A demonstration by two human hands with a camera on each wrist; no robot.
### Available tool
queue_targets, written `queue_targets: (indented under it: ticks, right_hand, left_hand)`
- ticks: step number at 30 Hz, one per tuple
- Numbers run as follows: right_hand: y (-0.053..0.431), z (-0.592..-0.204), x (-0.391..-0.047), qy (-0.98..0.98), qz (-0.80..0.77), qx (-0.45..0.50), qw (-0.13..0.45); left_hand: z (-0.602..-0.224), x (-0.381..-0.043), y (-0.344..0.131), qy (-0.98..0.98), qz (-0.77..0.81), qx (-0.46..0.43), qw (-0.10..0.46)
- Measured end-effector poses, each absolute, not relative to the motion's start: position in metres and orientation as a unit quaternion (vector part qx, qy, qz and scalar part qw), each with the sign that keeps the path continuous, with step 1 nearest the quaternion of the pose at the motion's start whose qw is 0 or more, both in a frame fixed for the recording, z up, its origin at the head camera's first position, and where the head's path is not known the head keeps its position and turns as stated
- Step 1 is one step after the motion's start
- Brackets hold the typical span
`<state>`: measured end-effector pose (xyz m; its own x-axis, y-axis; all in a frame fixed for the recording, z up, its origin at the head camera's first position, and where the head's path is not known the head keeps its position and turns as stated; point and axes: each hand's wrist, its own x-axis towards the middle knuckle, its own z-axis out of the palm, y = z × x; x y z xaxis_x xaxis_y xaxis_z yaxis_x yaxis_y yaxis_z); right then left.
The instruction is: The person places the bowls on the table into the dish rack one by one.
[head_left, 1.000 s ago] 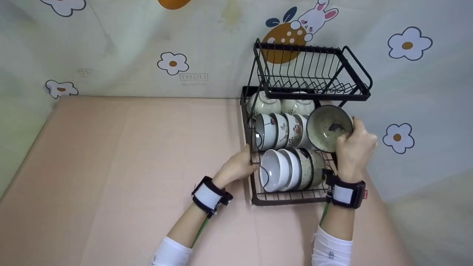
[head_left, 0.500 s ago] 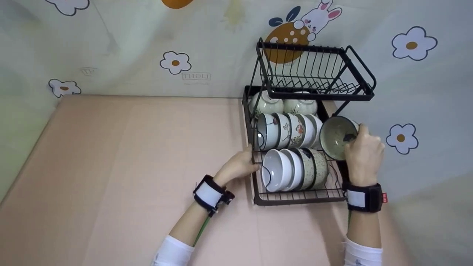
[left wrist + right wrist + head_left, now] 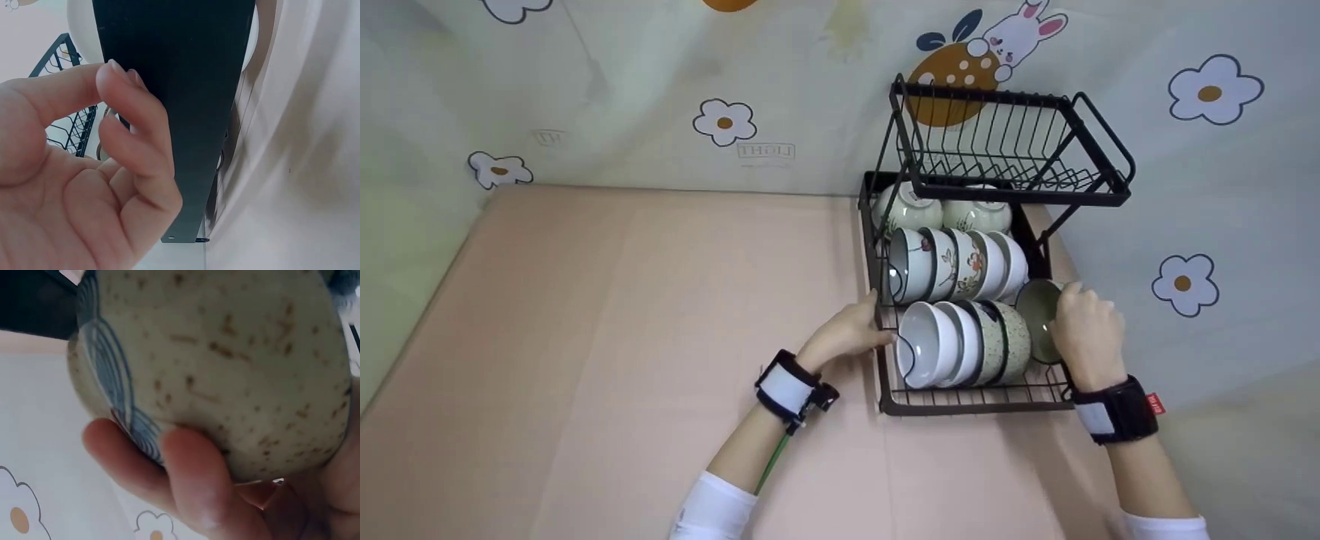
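Observation:
My right hand (image 3: 1089,337) grips a speckled bowl (image 3: 1037,319) at the right end of the front row in the black dish rack (image 3: 975,410). In the right wrist view the bowl (image 3: 225,365) is beige with brown flecks and a blue wave pattern by the rim, and fingers curl round its side. My left hand (image 3: 846,331) holds the rack's left side; in the left wrist view its fingers bend over the dark side panel (image 3: 185,124). To the left of the held bowl stand two white bowls (image 3: 928,345) and two speckled bowls (image 3: 1014,341), all on their sides.
Behind the front row is a row of several patterned and white bowls (image 3: 911,266). Two upturned bowls (image 3: 915,214) sit at the back, under the upper wire tier (image 3: 1005,142). A pink tabletop (image 3: 660,337) extends left, with a patterned cloth (image 3: 607,90) behind.
My right hand has brought the bowl down and toward the front of the rack, turning it onto its side beside the front row. My left hand keeps its hold on the rack's side.

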<state>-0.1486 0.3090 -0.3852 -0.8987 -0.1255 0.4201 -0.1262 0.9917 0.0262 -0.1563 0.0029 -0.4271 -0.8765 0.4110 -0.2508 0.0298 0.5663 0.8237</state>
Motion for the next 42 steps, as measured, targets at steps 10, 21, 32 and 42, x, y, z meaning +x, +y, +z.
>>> queue_targets:
  ticks: [10,21,32,42]
  right_hand:
    - [0.308,-0.394,-0.143,-0.981,0.001,0.097,0.167]
    - [0.303,-0.393,-0.135,-0.981,0.046,0.107,0.154]
    - [0.304,-0.391,-0.127,-0.987,0.084,0.087,0.102]
    - [0.292,-0.391,-0.120,-0.994,0.061,0.053,0.079]
  left_hand:
    - [-0.426,-0.155,0.003,0.854,0.454,0.134,0.217]
    - [-0.427,-0.153,0.002,0.848,0.463,0.132,0.222]
    - [-0.428,-0.151,0.000,0.836,0.480,0.128,0.233]
    - [-0.430,-0.152,-0.002,0.831,0.487,0.121,0.239]
